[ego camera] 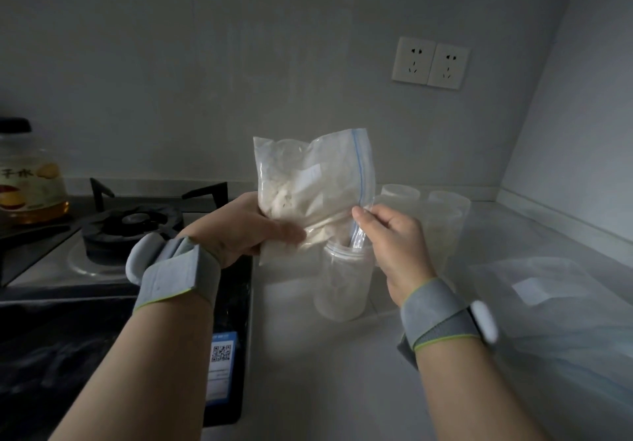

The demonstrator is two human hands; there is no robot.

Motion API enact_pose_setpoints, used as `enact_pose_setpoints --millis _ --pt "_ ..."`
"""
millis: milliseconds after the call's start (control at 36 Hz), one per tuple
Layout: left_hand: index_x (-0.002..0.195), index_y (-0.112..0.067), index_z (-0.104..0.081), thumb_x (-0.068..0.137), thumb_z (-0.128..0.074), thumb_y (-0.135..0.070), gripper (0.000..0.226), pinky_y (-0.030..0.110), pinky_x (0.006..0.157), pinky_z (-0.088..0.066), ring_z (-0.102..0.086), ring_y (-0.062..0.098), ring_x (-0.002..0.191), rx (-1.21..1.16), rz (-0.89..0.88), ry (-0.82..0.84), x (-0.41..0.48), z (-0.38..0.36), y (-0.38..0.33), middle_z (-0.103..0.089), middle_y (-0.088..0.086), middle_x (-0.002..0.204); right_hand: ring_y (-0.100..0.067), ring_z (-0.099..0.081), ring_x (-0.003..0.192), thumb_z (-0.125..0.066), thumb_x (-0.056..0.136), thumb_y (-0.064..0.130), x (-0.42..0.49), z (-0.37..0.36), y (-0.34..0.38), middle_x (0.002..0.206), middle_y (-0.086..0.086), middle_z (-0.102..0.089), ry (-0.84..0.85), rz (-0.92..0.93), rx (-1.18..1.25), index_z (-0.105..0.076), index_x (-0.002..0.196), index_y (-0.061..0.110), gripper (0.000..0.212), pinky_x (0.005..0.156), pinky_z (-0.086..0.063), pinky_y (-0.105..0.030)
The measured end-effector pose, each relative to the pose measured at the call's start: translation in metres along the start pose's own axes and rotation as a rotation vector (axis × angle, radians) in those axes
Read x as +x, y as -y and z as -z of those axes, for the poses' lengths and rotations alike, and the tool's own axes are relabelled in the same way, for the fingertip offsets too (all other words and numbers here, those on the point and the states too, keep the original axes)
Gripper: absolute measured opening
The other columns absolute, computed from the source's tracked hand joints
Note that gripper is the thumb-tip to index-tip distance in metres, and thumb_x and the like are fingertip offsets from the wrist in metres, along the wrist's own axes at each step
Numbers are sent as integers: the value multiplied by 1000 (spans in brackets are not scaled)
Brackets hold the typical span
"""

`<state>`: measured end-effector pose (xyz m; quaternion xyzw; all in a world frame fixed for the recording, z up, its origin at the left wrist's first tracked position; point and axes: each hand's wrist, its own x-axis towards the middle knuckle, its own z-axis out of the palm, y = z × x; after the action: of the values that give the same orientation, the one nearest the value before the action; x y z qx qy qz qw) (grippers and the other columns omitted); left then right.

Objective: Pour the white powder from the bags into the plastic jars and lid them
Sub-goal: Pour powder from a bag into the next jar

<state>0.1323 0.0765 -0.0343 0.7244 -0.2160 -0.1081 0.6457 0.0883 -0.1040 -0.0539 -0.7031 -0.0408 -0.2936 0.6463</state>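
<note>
**A:** Two hands are working over the open jar. What is sitting furthest left of it?

**B:** An oil bottle is standing far left of the jar, and a gas burner is sitting between that bottle and the jar.

**A:** And the left hand?

**B:** It is hovering just left of the jar and above it, its fingers and thumb curling round the lower part of the bag of white powder.

**A:** How is the bag sitting?

**B:** It is tilting above the jar, and its blue-striped zip end is dipping into the jar's mouth.

**A:** The right hand?

**B:** Just right of the jar's mouth, it is pinching the bag's zip edge between thumb and fingers.

**A:** Anything beyond?

**B:** Some other jars are standing behind the jar and to its right on the table, and flat clear bags are lying further right still.
</note>
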Motion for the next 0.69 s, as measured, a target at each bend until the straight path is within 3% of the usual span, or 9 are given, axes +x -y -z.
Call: enact_pose_setpoints --millis 56,139,306,361,444,556,611,694 --pt "91 -11 -65 70 -78 -2 27 35 58 -59 -66 18 68 35 48 9 -1 1 -1 -69 5 76 -14 -30 59 -62 87 10 0 0 1 60 -4 -33 3 5 11 -48 55 14 34 52 -26 -24" --pt "89 -14 -63 75 -71 -5 18 30 48 -54 -65 14 62 37 95 27 -1 1 -2 -67 0 69 -14 -33 61 -61 87 10 -1 1 3 61 -5 -36 10 1 39 -50 58 13 31 53 -28 -22" --pt "91 -17 -63 71 -73 -4 26 29 56 -53 -63 13 70 -11 53 47 -2 -1 -2 -68 -5 69 -13 -51 69 -62 86 12 -1 2 7 67 -4 -57 6 -40 109 -66 69 7 18 70 -40 -27" --pt "96 -16 -63 65 -77 -5 36 34 68 -53 -63 16 79 -26 26 41 -1 0 -2 -69 -1 80 -12 -58 69 -61 85 10 -1 3 10 63 3 -64 42 -96 228 -70 68 12 19 74 -45 -31" --pt "106 -14 -61 65 -78 -3 45 41 79 -50 -64 20 86 -49 14 15 0 1 -2 -67 6 94 -18 -60 73 -60 84 11 -2 3 13 65 0 -67 88 -131 333 -72 62 14 25 83 -46 -40" --pt "99 -16 -60 74 -70 2 32 33 60 -53 -62 16 76 -61 21 9 2 2 -2 -65 2 85 -18 -58 76 -64 71 28 -2 4 14 65 2 -65 133 -157 304 -72 59 18 17 79 -43 -37" --pt "95 -17 -62 70 -74 3 35 35 60 -56 -63 16 76 -62 32 25 2 2 -1 -66 1 83 -18 -57 78 -64 70 32 -2 5 14 65 4 -64 129 -162 246 -72 58 21 17 79 -41 -35" --pt "92 -20 -64 59 -78 -2 41 37 65 -58 -65 14 75 -56 43 49 1 3 -1 -69 -3 79 -15 -58 74 -66 82 18 -1 5 11 62 6 -64 77 -106 150 -71 57 19 25 76 -42 -31"
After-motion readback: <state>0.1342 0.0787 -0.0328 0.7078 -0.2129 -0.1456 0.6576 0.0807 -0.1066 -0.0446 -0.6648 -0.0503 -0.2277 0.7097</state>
